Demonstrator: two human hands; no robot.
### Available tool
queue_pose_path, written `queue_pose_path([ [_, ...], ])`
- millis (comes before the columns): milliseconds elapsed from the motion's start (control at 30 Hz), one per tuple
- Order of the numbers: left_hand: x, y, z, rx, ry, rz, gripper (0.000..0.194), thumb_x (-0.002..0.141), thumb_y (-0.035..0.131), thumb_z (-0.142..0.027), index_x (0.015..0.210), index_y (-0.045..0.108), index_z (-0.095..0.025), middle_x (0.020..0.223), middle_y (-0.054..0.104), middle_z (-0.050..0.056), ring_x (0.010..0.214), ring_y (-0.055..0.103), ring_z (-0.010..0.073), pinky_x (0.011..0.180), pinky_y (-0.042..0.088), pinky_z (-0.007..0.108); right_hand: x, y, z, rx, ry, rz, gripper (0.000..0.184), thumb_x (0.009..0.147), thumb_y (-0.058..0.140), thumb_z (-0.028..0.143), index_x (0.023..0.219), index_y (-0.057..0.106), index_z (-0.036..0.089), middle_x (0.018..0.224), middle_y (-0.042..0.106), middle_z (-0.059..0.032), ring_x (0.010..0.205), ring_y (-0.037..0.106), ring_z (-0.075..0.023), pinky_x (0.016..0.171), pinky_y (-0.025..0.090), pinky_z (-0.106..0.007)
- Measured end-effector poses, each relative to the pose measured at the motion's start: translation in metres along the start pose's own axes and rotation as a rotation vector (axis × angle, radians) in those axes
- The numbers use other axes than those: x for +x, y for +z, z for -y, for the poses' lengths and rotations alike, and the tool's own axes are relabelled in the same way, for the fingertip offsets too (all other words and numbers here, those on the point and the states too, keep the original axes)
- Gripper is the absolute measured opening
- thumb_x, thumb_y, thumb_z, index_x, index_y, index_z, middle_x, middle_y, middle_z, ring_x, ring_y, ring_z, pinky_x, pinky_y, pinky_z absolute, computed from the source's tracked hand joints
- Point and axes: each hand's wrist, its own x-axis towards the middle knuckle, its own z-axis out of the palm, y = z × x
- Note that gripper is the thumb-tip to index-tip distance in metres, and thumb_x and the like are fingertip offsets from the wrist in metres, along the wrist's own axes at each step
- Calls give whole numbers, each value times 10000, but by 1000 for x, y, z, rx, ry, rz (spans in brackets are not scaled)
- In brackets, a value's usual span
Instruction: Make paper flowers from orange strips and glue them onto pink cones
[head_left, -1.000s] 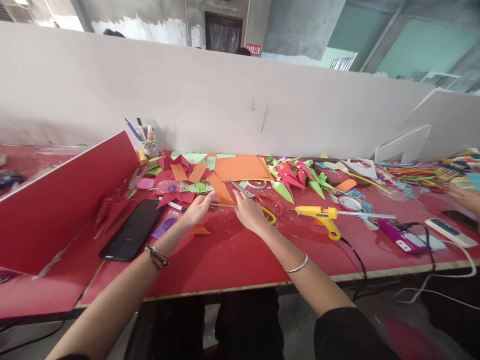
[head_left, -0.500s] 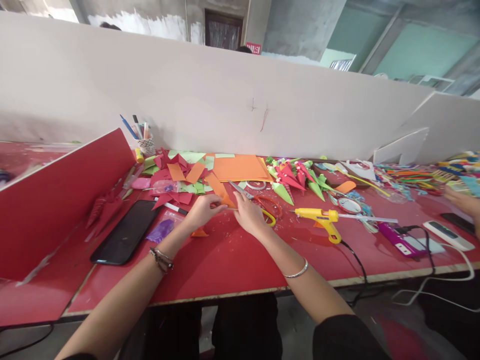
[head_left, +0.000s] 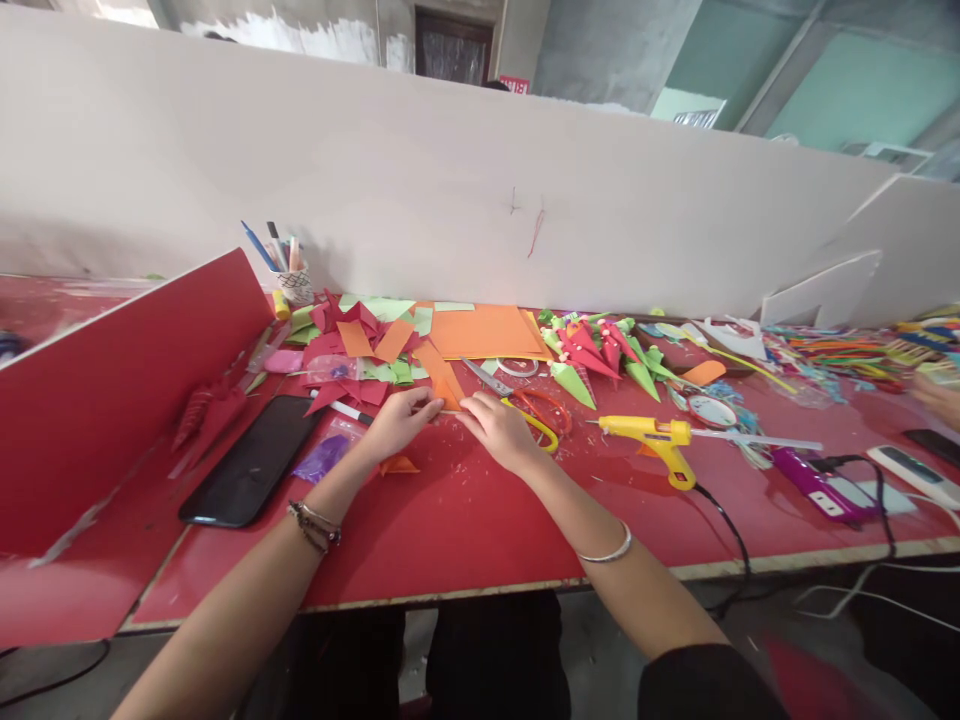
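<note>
Between my two hands, over the middle of the red table, is a small folded piece of orange paper (head_left: pixel 448 393). My left hand (head_left: pixel 403 422) pinches its left side between thumb and fingers. My right hand (head_left: pixel 496 428) is closed on its right edge, with the fingertips close to those of the left. Just beyond the right hand lie scissors (head_left: pixel 541 418) with orange and yellow handles. A small orange paper scrap (head_left: pixel 399 465) rests on the table by my left wrist. Behind the hands is a stack of orange sheets (head_left: pixel 480 333).
A yellow glue gun (head_left: pixel 656 440) lies to the right, its cord running off the table edge. A black phone (head_left: pixel 251 462) lies left, beside a red divider (head_left: pixel 127 410). Red and green paper cones (head_left: pixel 592 355) are piled behind. Another person's hand (head_left: pixel 937 398) shows at far right.
My hands have drawn slightly closer to me and more level, still holding the orange paper, which now shows flatter between the fingertips. The view has shifted slightly.
</note>
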Motion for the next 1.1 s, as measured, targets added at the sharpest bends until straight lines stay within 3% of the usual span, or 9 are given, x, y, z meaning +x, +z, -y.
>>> queue_pose_path([
  [133,-1,2,1,-69,-31,10,261,718,551,-390,659,515,-139,607,534,-18,599,524,108,571,404,205,-1,-2,0,37,4,58,324,896,305,335,745,537,168,679,549,-14,589,511,-101,526,299,-216],
  [400,-2,3,0,-59,-53,-36,262,741,519,-367,616,544,-138,575,569,-5,562,535,102,580,425,212,1,0,0,-37,-58,67,214,888,336,264,924,511,145,800,603,-54,714,548,-142,591,335,-236],
  [600,-1,5,-3,-171,-80,-16,258,722,533,-379,636,509,-137,568,546,-16,562,546,104,598,455,232,1,-2,5,-223,-83,123,241,897,311,294,872,503,151,743,599,-67,700,555,-147,594,345,-243],
  [700,-1,7,-2,-231,-55,-20,229,722,533,-360,781,515,-139,652,562,-14,581,557,104,612,469,245,1,-4,7,-265,-65,144,286,911,258,277,856,507,149,713,594,-70,684,558,-148,586,347,-245],
  [800,0,10,-1,-270,-63,-51,402,719,536,-314,1064,432,-136,670,552,-28,591,576,112,629,477,260,0,-4,8,-266,-50,165,282,911,261,266,850,509,148,723,596,-73,683,562,-151,577,344,-247],
  [900,0,7,-2,-280,-84,-47,504,738,514,-281,1187,339,-132,623,530,-52,620,595,118,662,470,261,0,-5,8,-286,-41,173,282,912,255,254,851,510,150,717,594,-68,674,554,-142,561,329,-239],
  [1000,-2,0,-7,-290,-138,57,430,738,524,-268,1131,408,-136,638,573,-36,638,598,114,683,459,252,0,-6,8,-283,-90,161,265,910,259,222,865,511,151,721,587,-58,685,540,-136,570,320,-238],
  [1100,-3,-7,-11,-380,-206,161,231,713,560,-263,901,536,-132,680,611,-8,635,586,95,688,453,233,0,-8,9,-270,-159,132,263,908,258,205,916,515,148,731,581,-50,701,530,-135,584,321,-245],
])
